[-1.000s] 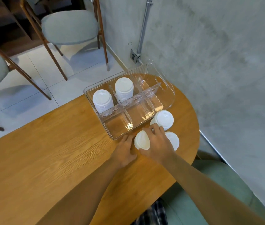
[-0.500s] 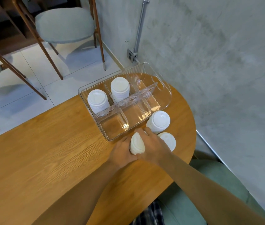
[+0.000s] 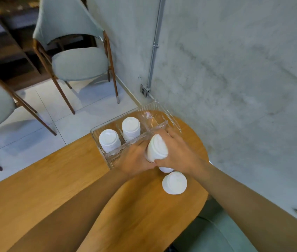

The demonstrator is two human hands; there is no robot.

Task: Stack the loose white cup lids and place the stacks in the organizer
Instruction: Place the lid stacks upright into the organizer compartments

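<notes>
Lifting is done: the lid stack (image 3: 157, 150), formerly on the table (image 3: 71, 179), now hangs over the organizer (image 3: 95, 135), left hand (image 3: 135, 159) and right hand (image 3: 178, 155) both curled around it. Insertion likely follows.

Lid stacks (image 3: 110, 140) in organizer (image 3: 111, 158), third stack (image 3: 157, 149) right of them; loose lid (image 3: 174, 182) nearer, on table (image 3: 71, 188)

Tilted white lid stack (image 3: 157, 150) held over clear organizer (image 3: 95, 137)
</notes>
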